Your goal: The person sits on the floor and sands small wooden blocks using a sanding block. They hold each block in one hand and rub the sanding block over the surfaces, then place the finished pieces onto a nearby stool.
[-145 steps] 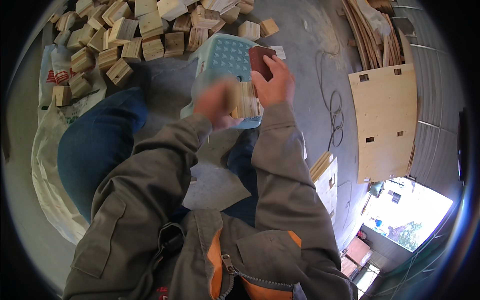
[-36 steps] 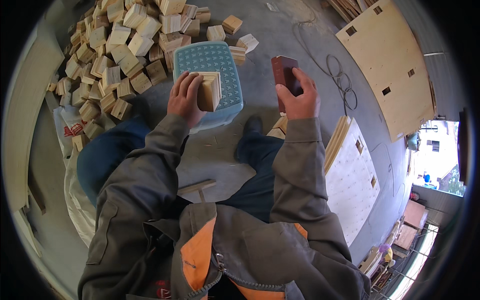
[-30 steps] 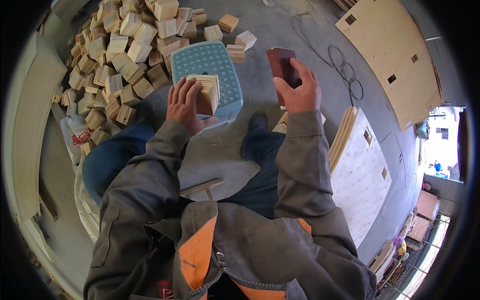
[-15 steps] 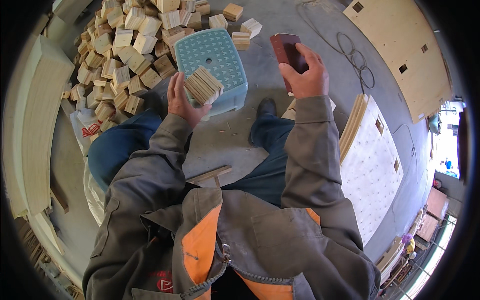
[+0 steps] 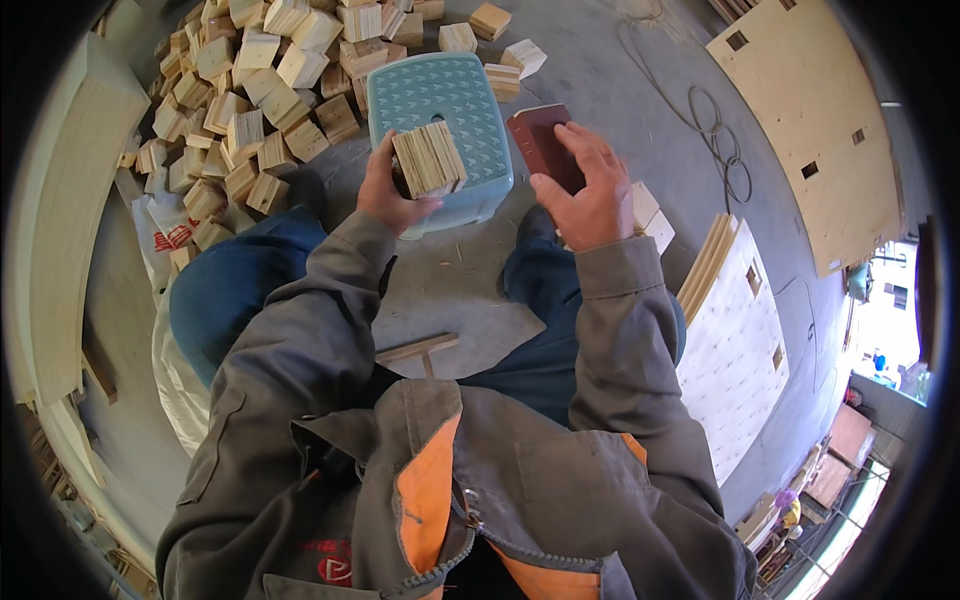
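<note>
My left hand (image 5: pixel 390 196) is closed round a plywood block (image 5: pixel 430 160), its striped layers facing up, over the near side of a pale blue-green plastic stool (image 5: pixel 440 90). In my right hand (image 5: pixel 592 195) is a flat, reddish-brown sanding block (image 5: pixel 548 145), gripped between thumb and fingers and tilted, just right of the stool. The two held things are apart from each other. How far the plywood block is from the stool top, or whether they touch, I cannot tell.
A big heap of plywood blocks (image 5: pixel 255 90) lies beyond the stool to the left. A white sack (image 5: pixel 175 340) lies by my left leg. Pale plywood panels (image 5: pixel 735 340) stand at the right, with a larger sheet (image 5: pixel 820 130) and a loose cable (image 5: pixel 715 140) beyond.
My right hand has brought the sanding block down and left, closer to the plywood block. My left hand has turned the plywood block more upright and shifted it slightly right.
</note>
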Action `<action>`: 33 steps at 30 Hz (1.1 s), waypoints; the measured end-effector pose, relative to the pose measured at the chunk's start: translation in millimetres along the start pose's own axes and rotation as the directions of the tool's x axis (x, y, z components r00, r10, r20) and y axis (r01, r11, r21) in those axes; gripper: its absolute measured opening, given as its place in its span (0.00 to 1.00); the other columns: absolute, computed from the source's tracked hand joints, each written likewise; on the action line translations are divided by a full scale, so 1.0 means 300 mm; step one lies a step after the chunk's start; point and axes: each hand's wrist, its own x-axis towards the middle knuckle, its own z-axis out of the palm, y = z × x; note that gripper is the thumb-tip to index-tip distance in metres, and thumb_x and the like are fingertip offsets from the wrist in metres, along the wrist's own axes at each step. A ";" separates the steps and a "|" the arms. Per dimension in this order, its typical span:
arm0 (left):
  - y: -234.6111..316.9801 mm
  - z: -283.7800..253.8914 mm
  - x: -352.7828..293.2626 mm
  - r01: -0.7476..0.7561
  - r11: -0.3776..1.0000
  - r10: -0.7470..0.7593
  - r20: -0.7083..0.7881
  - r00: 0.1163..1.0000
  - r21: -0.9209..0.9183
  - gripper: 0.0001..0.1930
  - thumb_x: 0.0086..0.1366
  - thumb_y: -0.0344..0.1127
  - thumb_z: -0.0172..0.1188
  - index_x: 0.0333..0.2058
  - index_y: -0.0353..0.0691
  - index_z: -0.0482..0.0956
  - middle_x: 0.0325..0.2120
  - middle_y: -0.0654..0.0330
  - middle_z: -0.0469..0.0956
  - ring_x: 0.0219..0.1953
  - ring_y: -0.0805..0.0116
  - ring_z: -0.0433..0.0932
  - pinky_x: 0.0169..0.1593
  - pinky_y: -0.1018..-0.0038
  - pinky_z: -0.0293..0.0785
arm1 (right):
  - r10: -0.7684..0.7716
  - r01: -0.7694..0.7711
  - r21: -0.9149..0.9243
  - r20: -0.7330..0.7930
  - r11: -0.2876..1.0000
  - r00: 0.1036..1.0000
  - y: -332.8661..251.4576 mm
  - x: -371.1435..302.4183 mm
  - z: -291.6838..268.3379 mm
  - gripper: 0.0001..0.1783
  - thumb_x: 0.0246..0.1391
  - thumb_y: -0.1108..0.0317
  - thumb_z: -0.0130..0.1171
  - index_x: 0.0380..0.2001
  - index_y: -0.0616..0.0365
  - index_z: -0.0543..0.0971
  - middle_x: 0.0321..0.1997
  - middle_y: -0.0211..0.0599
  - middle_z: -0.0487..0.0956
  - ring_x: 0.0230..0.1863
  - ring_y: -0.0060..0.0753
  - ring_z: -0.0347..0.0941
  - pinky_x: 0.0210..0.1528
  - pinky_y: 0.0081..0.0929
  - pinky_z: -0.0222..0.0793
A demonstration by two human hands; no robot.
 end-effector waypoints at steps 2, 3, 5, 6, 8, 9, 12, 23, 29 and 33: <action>-0.015 0.000 0.006 -0.007 1.000 0.007 -0.026 1.000 -0.011 0.65 0.41 0.33 0.89 0.76 0.39 0.57 0.66 0.45 0.69 0.68 0.48 0.74 0.71 0.59 0.73 | -0.034 0.035 -0.012 0.034 0.999 0.999 -0.039 -0.006 0.033 0.35 0.49 0.62 0.77 0.62 0.57 0.82 0.68 0.51 0.79 0.67 0.53 0.76 0.68 0.48 0.67; -0.013 0.011 0.010 -0.019 1.000 0.019 -0.034 0.999 0.006 0.64 0.41 0.33 0.90 0.75 0.40 0.58 0.65 0.45 0.69 0.68 0.47 0.74 0.70 0.59 0.74 | -0.072 0.073 -0.038 0.034 0.997 0.997 -0.061 -0.015 0.046 0.35 0.49 0.62 0.77 0.63 0.55 0.82 0.69 0.50 0.78 0.64 0.53 0.77 0.66 0.48 0.68; 0.012 0.025 0.018 -0.044 0.996 0.048 -0.047 0.998 0.080 0.62 0.41 0.34 0.90 0.73 0.41 0.61 0.65 0.45 0.70 0.67 0.47 0.75 0.69 0.59 0.74 | -0.069 0.071 -0.030 0.065 0.997 0.995 -0.108 -0.042 0.084 0.36 0.49 0.62 0.77 0.63 0.54 0.82 0.70 0.48 0.78 0.63 0.53 0.77 0.65 0.48 0.69; 0.028 0.030 0.017 -0.057 0.989 0.065 -0.052 0.997 0.135 0.60 0.41 0.34 0.90 0.72 0.42 0.62 0.64 0.46 0.70 0.66 0.46 0.76 0.69 0.59 0.75 | -0.069 0.071 -0.023 0.082 0.997 0.994 -0.135 -0.053 0.103 0.36 0.49 0.62 0.77 0.63 0.53 0.82 0.70 0.47 0.78 0.62 0.53 0.77 0.65 0.48 0.69; 0.038 0.039 0.013 -0.052 0.991 0.061 -0.075 0.995 0.121 0.59 0.41 0.35 0.90 0.71 0.42 0.62 0.64 0.46 0.71 0.66 0.46 0.75 0.68 0.60 0.75 | -0.116 0.117 -0.010 0.087 0.993 0.990 -0.178 -0.079 0.154 0.36 0.48 0.64 0.78 0.63 0.50 0.83 0.71 0.42 0.76 0.61 0.53 0.76 0.64 0.48 0.70; 0.073 0.041 0.014 -0.047 0.989 0.058 -0.076 0.995 0.141 0.59 0.41 0.35 0.90 0.71 0.42 0.62 0.64 0.46 0.71 0.66 0.46 0.75 0.68 0.59 0.75 | -0.100 0.102 -0.014 0.091 0.995 0.991 -0.190 -0.104 0.179 0.36 0.48 0.64 0.78 0.63 0.50 0.83 0.71 0.42 0.76 0.60 0.53 0.76 0.64 0.48 0.70; 0.080 0.032 0.016 -0.059 0.981 0.079 -0.102 0.992 0.182 0.59 0.41 0.35 0.89 0.71 0.42 0.62 0.63 0.46 0.71 0.65 0.44 0.75 0.68 0.58 0.75 | -0.101 0.104 -0.027 0.096 0.994 0.990 -0.224 -0.149 0.244 0.36 0.46 0.65 0.79 0.63 0.49 0.84 0.72 0.43 0.75 0.58 0.53 0.75 0.64 0.49 0.71; 0.084 0.035 0.018 -0.056 0.978 0.086 -0.146 0.985 0.199 0.55 0.44 0.37 0.86 0.70 0.43 0.63 0.62 0.45 0.72 0.64 0.42 0.75 0.66 0.56 0.76 | -0.154 0.157 -0.110 0.035 0.981 0.987 -0.222 -0.147 0.328 0.36 0.46 0.67 0.81 0.62 0.49 0.84 0.74 0.44 0.73 0.59 0.52 0.73 0.63 0.48 0.71; 0.101 0.023 0.018 -0.033 0.982 0.056 -0.121 0.991 0.187 0.56 0.42 0.37 0.86 0.70 0.42 0.64 0.61 0.45 0.72 0.64 0.42 0.75 0.66 0.56 0.76 | -0.127 0.124 -0.124 -0.012 0.984 0.992 -0.210 -0.160 0.322 0.36 0.46 0.66 0.81 0.62 0.49 0.83 0.74 0.44 0.73 0.60 0.52 0.73 0.64 0.47 0.70; 0.085 0.031 0.019 -0.045 0.977 0.075 -0.142 0.987 0.207 0.55 0.43 0.37 0.87 0.69 0.41 0.64 0.61 0.45 0.72 0.64 0.42 0.75 0.66 0.56 0.77 | -0.123 0.120 -0.120 -0.020 0.986 0.992 -0.209 -0.196 0.338 0.36 0.47 0.66 0.81 0.63 0.49 0.83 0.74 0.44 0.73 0.60 0.52 0.73 0.65 0.47 0.70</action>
